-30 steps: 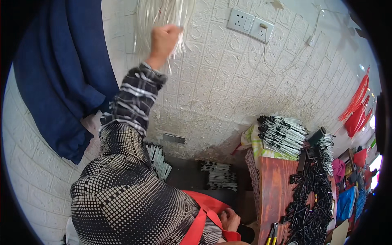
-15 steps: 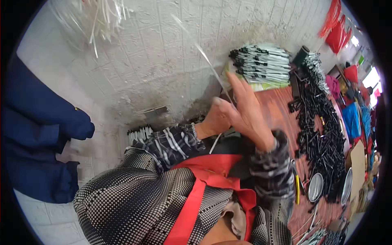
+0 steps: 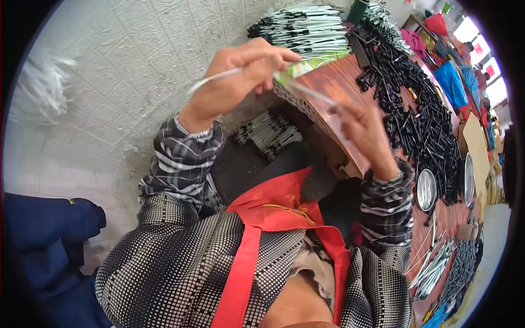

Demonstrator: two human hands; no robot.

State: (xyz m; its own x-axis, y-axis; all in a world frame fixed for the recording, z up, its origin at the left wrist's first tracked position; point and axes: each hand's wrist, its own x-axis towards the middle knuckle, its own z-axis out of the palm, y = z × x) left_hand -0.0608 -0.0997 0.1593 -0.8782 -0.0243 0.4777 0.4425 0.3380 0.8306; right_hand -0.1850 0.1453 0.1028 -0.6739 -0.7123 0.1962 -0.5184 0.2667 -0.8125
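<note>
Between my hands runs a thin whitish plastic strip [image 3: 313, 92], sloping down from left to right. My left hand [image 3: 234, 76] is closed on it with pinched fingers, and a loose tail of the strip sticks out behind the wrist side. My right hand [image 3: 363, 131] pinches the other end above the table's near edge; its fingertips are slightly blurred. Beyond my left hand lies a stack of white sticks with black ends [image 3: 301, 30], on a green and white sheet [image 3: 311, 65] at the table corner.
The brown wooden table [image 3: 350, 71] carries a long pile of small black parts [image 3: 421, 126]. Two round metal dishes stand at its right, one a silver dish [image 3: 426, 189]. Bundled white sticks [image 3: 268, 134] lie below the table. Dark blue cloth [image 3: 49, 229] is at left.
My view has swung. My hands, close together before, are now spread apart with the strip stretched between them. The strip's upper end no longer points up the wall.
</note>
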